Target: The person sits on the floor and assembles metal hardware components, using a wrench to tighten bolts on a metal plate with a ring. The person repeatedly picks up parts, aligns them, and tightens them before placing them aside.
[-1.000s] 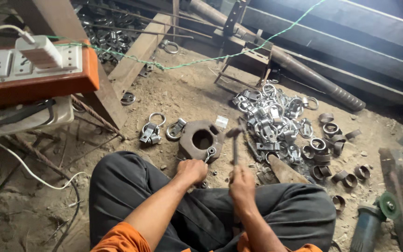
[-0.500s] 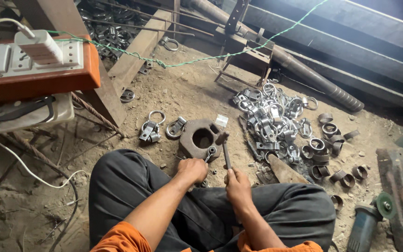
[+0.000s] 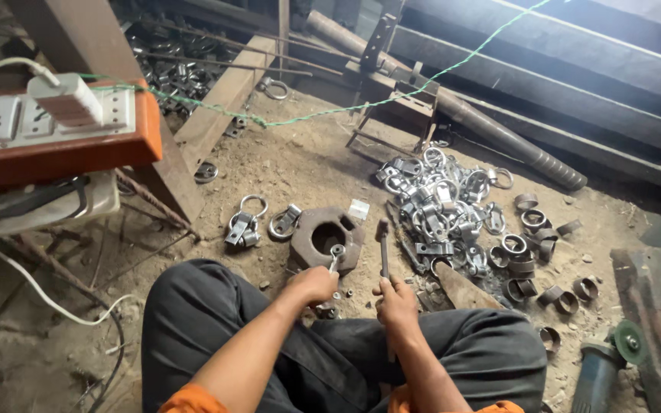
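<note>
Rusty matt metal block [image 3: 323, 239]

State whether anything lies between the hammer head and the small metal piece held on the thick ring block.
Nothing visible does. The right hand holds the hammer upright beside the block, and the left hand holds the small metal piece on its rim; only open air separates them.

Left hand [image 3: 314, 284], right hand [image 3: 396, 300]: both fisted, seemingly gripping.

The left hand [image 3: 314, 284] holds a small metal piece [image 3: 336, 255] on a heavy block [image 3: 326, 236]; the right hand [image 3: 396, 300] grips a hammer [image 3: 382, 243].
</note>
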